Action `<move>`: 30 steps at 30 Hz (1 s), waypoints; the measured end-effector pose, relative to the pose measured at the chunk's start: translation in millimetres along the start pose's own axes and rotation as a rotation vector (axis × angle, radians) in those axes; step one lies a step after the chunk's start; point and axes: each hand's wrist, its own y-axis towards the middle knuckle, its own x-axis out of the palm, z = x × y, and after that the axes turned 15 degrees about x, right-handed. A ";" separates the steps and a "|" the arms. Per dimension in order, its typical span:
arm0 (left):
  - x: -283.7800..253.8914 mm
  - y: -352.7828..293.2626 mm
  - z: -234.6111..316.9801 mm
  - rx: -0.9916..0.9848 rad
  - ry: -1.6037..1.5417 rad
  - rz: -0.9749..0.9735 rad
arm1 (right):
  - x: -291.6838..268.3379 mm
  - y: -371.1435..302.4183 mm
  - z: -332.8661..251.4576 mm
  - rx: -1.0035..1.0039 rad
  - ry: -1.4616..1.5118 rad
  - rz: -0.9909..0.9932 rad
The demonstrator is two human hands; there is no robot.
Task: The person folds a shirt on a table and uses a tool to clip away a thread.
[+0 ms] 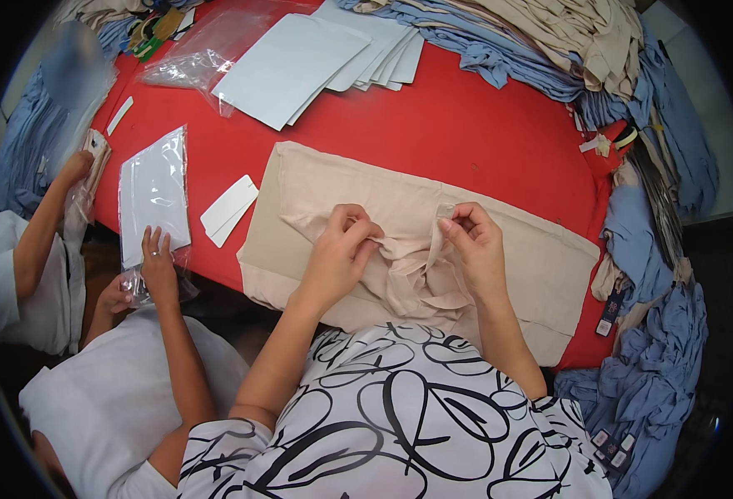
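A beige cloth garment (516, 258) lies spread across the red table in front of me, its middle bunched into loose folds. My left hand (337, 254) is closed in a pinch on the bunched cloth left of the folds. On the right, my right hand (476, 241) pinches a narrow edge of the same garment between thumb and fingers, lifting it slightly. A small pale tab (445, 211) shows by its fingertips. Under the garment's left end, a flat, duller tan panel (279, 220) is partly visible; I cannot tell whether it is cloth or board.
White sheets (300, 62) and clear plastic bags (196, 66) lie at the back. White tags (229, 208) sit to the left. A co-worker's hand (158, 266) rests on a bagged white sheet (154, 187). Blue garments (633, 391) pile up at the right.
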 end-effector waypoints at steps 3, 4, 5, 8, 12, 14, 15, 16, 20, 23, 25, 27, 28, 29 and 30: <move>1.8 -4.8 -2.0 0.120 0.225 0.070 | -9.4 -5.2 -13.2 0.024 0.075 -0.055; 2.4 -6.5 -2.9 0.124 0.269 0.070 | -12.6 -6.7 -16.5 0.046 0.100 -0.075; 3.3 -7.4 -3.4 0.126 0.315 0.072 | -17.1 -8.9 -18.2 0.056 0.100 -0.128; 6.0 -5.5 -3.6 0.035 0.141 0.071 | -26.8 -15.7 -21.1 0.097 0.089 -0.311; 9.5 -0.8 0.7 -0.312 -0.334 0.193 | -27.8 -23.3 -22.6 0.131 0.042 -0.484; 13.8 -2.0 -3.0 -0.413 -0.650 0.296 | -23.8 -22.7 -23.5 0.100 0.008 -0.520; 13.8 0.3 -1.3 -0.428 -0.676 0.288 | -15.7 -24.9 -29.4 0.114 -0.033 -0.443; 13.4 2.1 0.8 -0.443 -0.701 0.282 | -6.9 -23.2 -30.3 0.011 -0.151 -0.363; 9.0 -8.8 1.9 -0.465 -0.814 0.313 | 34.7 -16.5 -30.6 -0.289 -0.511 -0.164; 19.9 -12.4 -10.1 -0.487 -0.860 0.270 | 49.8 -11.0 -10.1 -0.400 -0.521 -0.055; 25.5 -9.3 -9.4 -0.538 -0.839 0.234 | 46.7 -11.0 -3.7 -0.366 -0.506 0.002; 27.3 -16.3 -9.6 -0.502 -0.741 0.212 | 45.4 -8.1 7.0 -0.314 -0.506 -0.009; 27.8 -19.9 -9.7 -0.460 -0.654 0.198 | 46.4 -6.5 11.0 -0.305 -0.494 -0.018; 27.4 -21.3 -11.6 -0.419 -0.566 0.179 | 47.9 -4.8 12.3 -0.295 -0.481 -0.022; 23.9 -20.0 -8.3 -0.375 -0.480 0.162 | 47.9 -4.5 12.6 -0.294 -0.518 -0.026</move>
